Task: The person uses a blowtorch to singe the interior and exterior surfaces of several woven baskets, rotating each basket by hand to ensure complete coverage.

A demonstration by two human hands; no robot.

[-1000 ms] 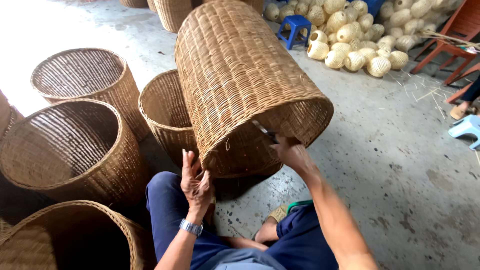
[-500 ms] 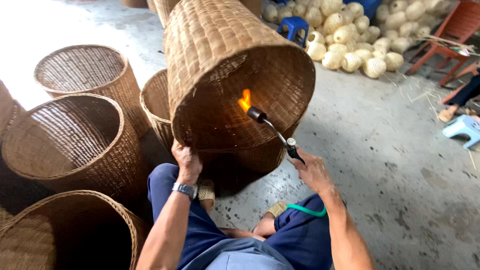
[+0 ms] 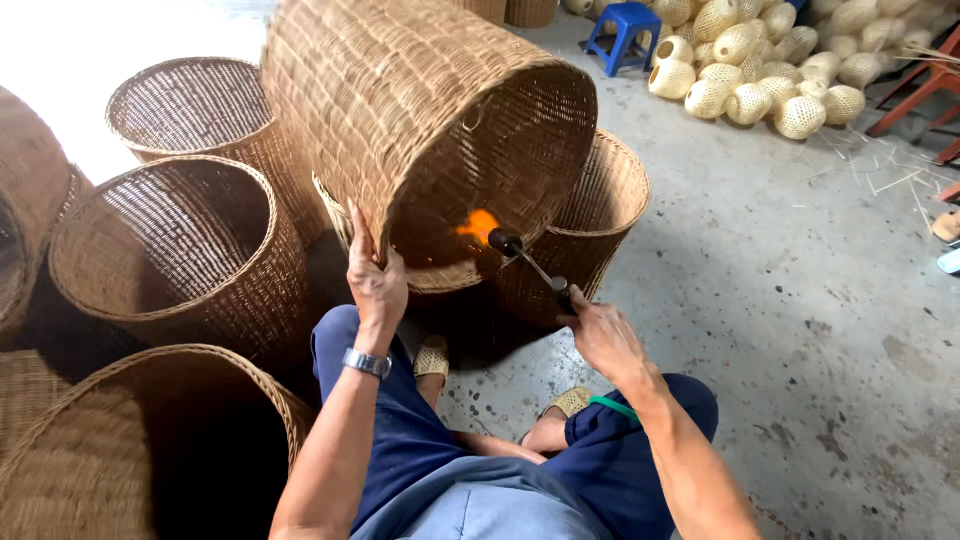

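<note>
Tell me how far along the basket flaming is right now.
Done: nothing shows finished. In hand: the left hand grips the tilted basket's rim, and the right hand aims a torch, flame inside the mouth. Left: other baskets stand around; I cannot tell whether they are flamed.

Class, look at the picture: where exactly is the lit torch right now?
In the head view, the torch is at centre, gripped by the right hand, its flame inside the mouth of the tilted basket.

grey concrete floor [image 3: 800,330] carrying everything | open wicker baskets [image 3: 180,250] standing at left | blue stool [image 3: 628,32] and pale woven balls [image 3: 760,70] sitting far back
</note>
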